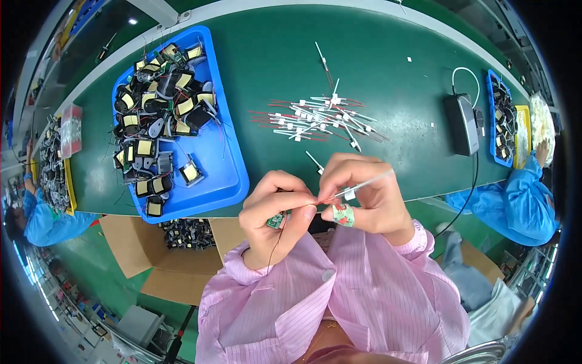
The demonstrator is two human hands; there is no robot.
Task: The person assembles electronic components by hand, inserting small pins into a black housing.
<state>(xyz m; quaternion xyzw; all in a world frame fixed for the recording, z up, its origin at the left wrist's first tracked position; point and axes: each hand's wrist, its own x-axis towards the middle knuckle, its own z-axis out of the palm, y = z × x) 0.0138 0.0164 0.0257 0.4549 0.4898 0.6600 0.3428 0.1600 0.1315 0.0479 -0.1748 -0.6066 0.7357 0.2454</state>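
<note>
My left hand [267,203] is closed in a pinch, with a small green circuit board [276,220] tucked among its fingers. A thin dark wire [274,247] hangs below that hand. Close beside it, my right hand [379,203] grips a wire lead [371,181] with red wires, a white stem and a small white connector. Colourful tape [343,215] wraps one of its fingers. Thumbs and fingertips nearly meet at the red wires [325,201]; whether the wires touch the board's wires is hidden. Beyond my hands lies a loose pile of similar leads [315,118].
A blue tray [233,182] at left bears many small black parts with cream pads. Below it stands an open cardboard box [173,276] of dark parts. At right are a black power unit [462,124] and another blue tray [492,79]. Co-workers in blue sleeves sit at both sides.
</note>
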